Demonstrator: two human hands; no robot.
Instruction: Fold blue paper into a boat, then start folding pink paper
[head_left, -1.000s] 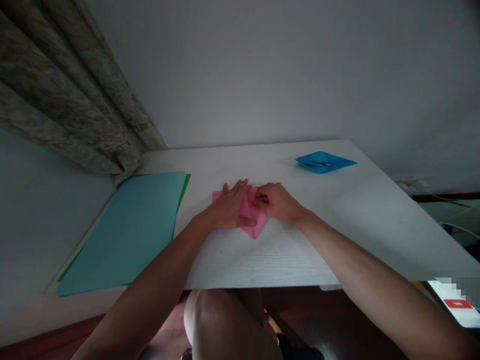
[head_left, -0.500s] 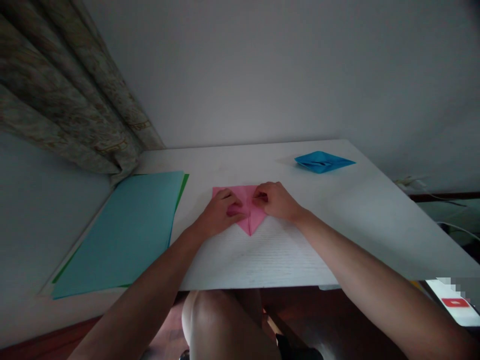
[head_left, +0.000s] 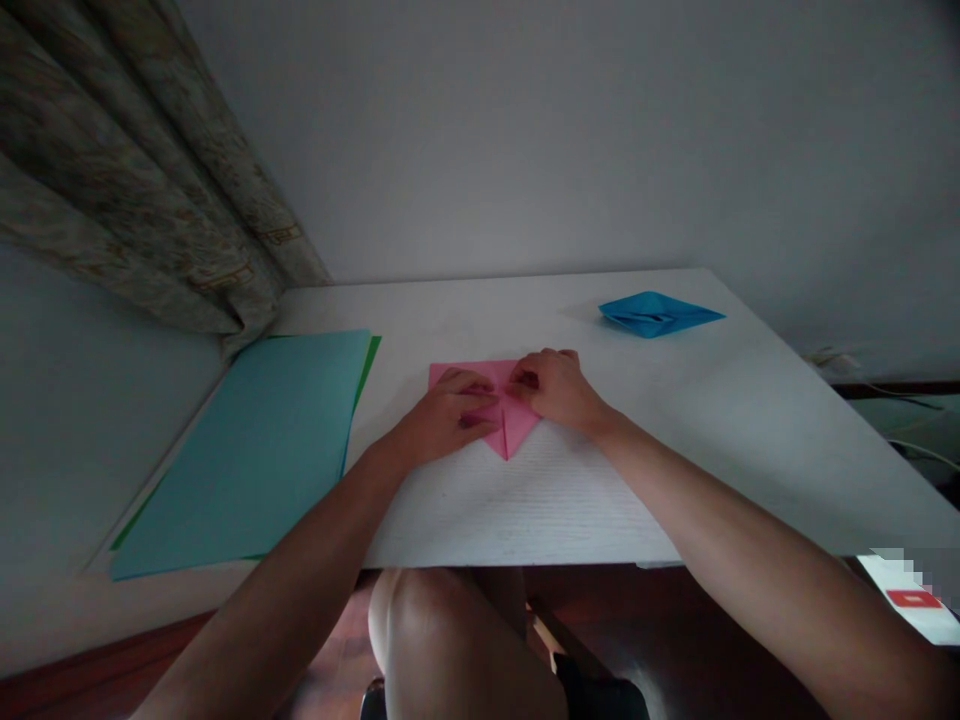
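A sheet of pink origami paper (head_left: 507, 438) lies on the white table in front of me. It is folded, with a straight far edge, a point toward me and a crease down the middle. On its left half rests my left hand (head_left: 446, 412), fingers stretched toward the centre crease and the thumb apart below them. My right hand (head_left: 556, 387) is at the right half, its fingers curled and pinched on the paper near the crease. Both hands cover part of the folds, so the flaps under them are hidden.
A folded blue paper piece (head_left: 656, 315) sits at the back right of the white table (head_left: 450, 520). Light-blue and green sheets (head_left: 251, 450) are stacked on the left. A patterned curtain (head_left: 150, 150) hangs at the left, by the wall. My knee is below the table's front edge.
The view has shifted slightly. My left fingers have straightened and slid inward over the paper toward the crease. The right hand stays pinched on its side, with little movement.
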